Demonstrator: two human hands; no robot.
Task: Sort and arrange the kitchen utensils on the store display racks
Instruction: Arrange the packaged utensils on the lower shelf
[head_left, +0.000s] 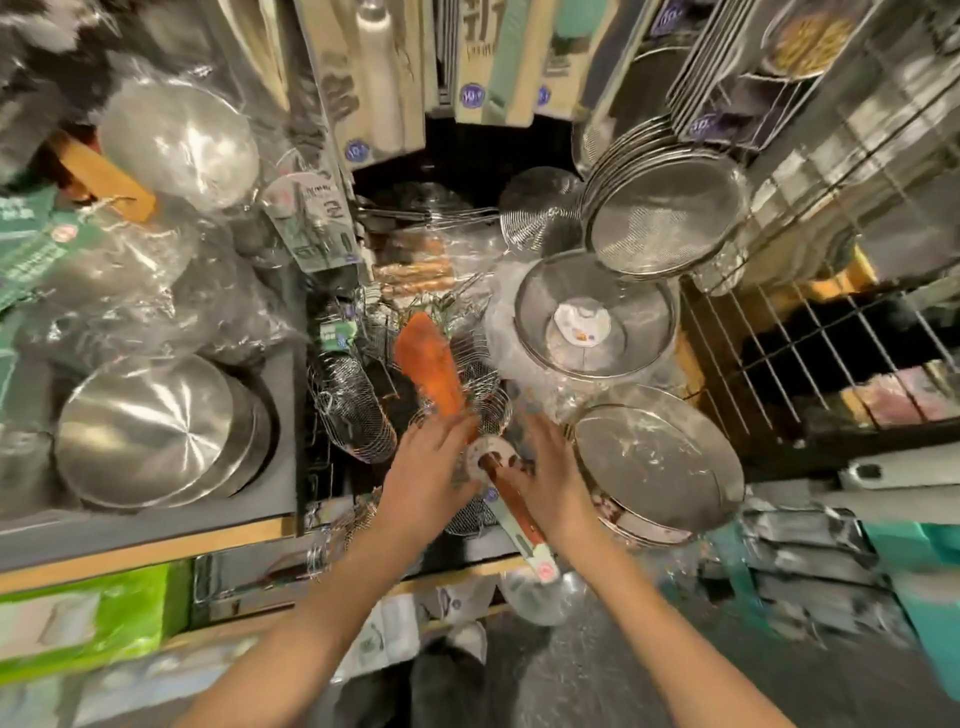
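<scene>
My left hand (423, 467) grips the lower end of an orange spatula-like utensil (428, 366), which points up and away over the wire baskets (353, 405) on the shelf. My right hand (545, 478) holds a utensil with a brown and white handle (519, 525) and a round card label (491, 454); its handle runs down toward me between my two hands. Both are blurred. Wrapped steel strainers (592, 317) sit just right of my hands.
Steel pans (156, 431) and wrapped pots fill the left shelf. Mesh sieves (665, 218) hang at upper right beside a wire rack (831, 338). Carded utensils (374, 78) hang at the top. A green box (83, 618) lies on the lower shelf at left.
</scene>
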